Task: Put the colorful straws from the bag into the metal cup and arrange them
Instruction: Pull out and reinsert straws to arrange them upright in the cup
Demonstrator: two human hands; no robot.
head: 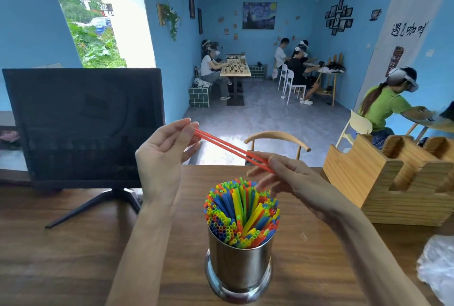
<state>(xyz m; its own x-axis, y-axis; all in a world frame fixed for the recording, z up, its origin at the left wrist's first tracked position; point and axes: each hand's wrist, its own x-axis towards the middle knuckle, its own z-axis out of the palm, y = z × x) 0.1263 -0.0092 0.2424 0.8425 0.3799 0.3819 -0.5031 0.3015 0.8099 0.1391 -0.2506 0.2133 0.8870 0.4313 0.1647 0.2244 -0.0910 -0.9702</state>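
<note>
A shiny metal cup (239, 269) stands on the wooden table near its front edge, packed with several colorful straws (242, 212) that fan out of its mouth. Above the cup, two red straws (226, 149) lie side by side, held level in the air. My left hand (163, 151) pinches their left ends between thumb and fingertips. My right hand (287, 180) pinches their right ends, its other fingers hanging just over the straw tips in the cup. A crumpled clear plastic bag (437, 266) lies at the table's right edge.
A dark monitor (83, 124) on a stand is at the back left of the table (73, 256). A wooden slotted holder (393, 180) sits at the back right. A wooden chair (277, 143) stands behind the table; several people sit at other tables beyond.
</note>
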